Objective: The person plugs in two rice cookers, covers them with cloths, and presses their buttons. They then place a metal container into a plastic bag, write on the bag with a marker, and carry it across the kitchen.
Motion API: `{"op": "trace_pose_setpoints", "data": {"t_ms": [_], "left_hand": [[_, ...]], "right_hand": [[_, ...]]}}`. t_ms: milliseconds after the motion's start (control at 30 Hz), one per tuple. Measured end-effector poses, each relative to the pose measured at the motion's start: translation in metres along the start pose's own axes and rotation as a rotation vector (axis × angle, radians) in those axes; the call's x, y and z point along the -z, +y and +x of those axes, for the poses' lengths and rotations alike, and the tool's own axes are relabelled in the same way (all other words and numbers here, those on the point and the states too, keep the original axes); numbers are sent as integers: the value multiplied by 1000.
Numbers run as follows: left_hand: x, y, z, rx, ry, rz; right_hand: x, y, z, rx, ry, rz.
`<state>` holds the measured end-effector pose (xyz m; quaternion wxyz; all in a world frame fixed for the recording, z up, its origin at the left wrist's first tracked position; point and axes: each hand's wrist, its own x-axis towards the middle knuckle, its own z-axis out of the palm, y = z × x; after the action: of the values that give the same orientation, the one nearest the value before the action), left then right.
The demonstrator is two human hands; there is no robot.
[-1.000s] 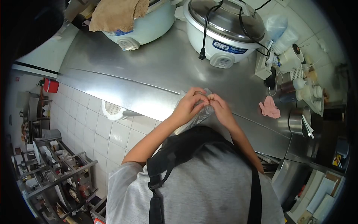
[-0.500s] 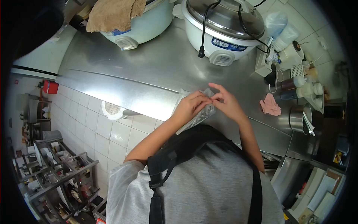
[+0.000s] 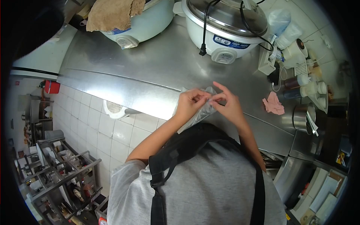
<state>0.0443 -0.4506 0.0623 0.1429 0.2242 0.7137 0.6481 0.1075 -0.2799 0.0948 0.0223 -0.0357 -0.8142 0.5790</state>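
Observation:
A clear plastic bag point(image 3: 200, 114) lies at the front edge of the steel counter, close to my body and partly under my hands. My left hand point(image 3: 190, 104) pinches the bag's upper part between thumb and fingers. From the other side my right hand point(image 3: 227, 103) pinches the plastic with thumb and a bent finger, while another finger points up and away. The fingertips of both hands almost meet over the bag. What the bag contains, if anything, I cannot make out.
Two large rice cookers, one pale point(image 3: 144, 28) under a brown towel point(image 3: 112, 15) and one white point(image 3: 210, 35) with a hanging plug, stand at the back. A pink cloth point(image 3: 273, 103), a steel pot point(image 3: 303, 117) and sauce bottles point(image 3: 294, 93) are right. A metal rack point(image 3: 63, 180) stands lower left.
My fingertips have shifted slightly on the bag, with the left fingers curled a little differently. Both hands still hold the plastic, and the view has moved very slightly.

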Motion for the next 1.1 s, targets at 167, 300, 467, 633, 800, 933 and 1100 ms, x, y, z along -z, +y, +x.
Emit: {"op": "trace_pose_setpoints", "data": {"t_ms": [167, 300, 467, 633, 800, 933, 1100], "left_hand": [[6, -5, 8, 310, -78, -125], [12, -9, 19, 354, -208, -278], [16, -19, 23, 369, -228, -353], [22, -5, 24, 391, -281, -346], [19, -5, 11, 140, -325, -26], [12, 21, 2, -13, -236, 370], [11, 14, 0, -207, -190, 495]], "right_hand": [[-11, 7, -5, 316, 178, -288], [-12, 5, -5, 589, 213, -443], [-18, 18, -7, 536, 171, -284], [-18, 18, -15, 309, 197, -168], [-21, 14, -13, 199, 227, -46], [-21, 17, -12, 182, 226, -48], [-20, 21, -13, 229, 219, -47]]}}
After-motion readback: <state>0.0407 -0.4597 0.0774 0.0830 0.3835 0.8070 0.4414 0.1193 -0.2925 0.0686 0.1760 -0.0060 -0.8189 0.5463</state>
